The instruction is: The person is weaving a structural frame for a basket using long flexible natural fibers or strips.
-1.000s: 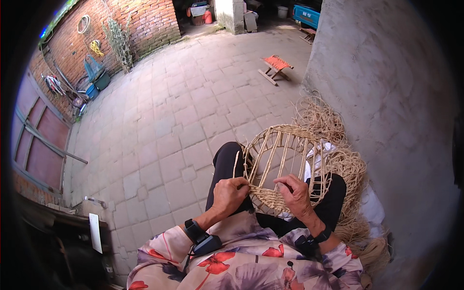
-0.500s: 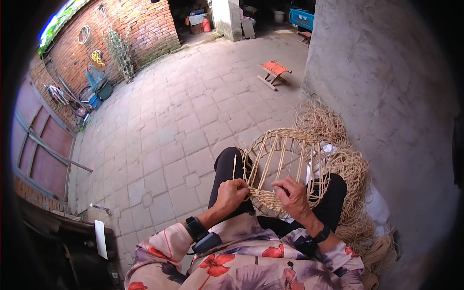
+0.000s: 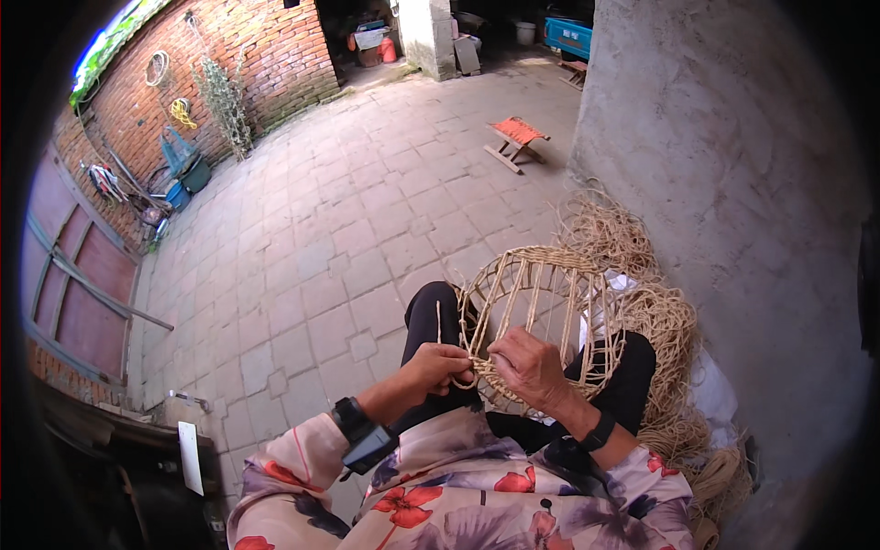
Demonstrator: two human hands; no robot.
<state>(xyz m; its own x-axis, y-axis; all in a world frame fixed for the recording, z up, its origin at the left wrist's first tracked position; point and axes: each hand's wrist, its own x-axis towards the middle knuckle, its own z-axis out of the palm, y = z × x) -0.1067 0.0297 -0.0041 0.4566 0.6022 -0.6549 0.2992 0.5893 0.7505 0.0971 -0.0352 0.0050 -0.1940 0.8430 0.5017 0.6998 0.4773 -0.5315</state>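
An openwork basket [image 3: 553,258] of tan twisted cord rests on my lap, with long strands running across its open middle. My left hand [image 3: 440,368] pinches the cord at the basket's near left edge, where a small loop shows below the fingertips. From that hand a loose cord end [image 3: 439,323] sticks up over my left knee. My right hand [image 3: 532,367] is closed over the near side, its fingers curled toward my left hand. Whatever its fingertips grip is hidden.
Heaps of loose tan cord [image 3: 662,335] lie on my right beside a grey wall [image 3: 715,174]. A folding stool [image 3: 517,133] with an orange seat stands ahead on the paving [image 3: 367,220]. To the left are a reddish door [image 3: 78,275] and a brick wall [image 3: 275,55].
My right hand has moved left, closer to my left hand, and its fingers have turned down toward the basket edge. My left hand has shifted slightly, and a cord loop now shows beneath it.
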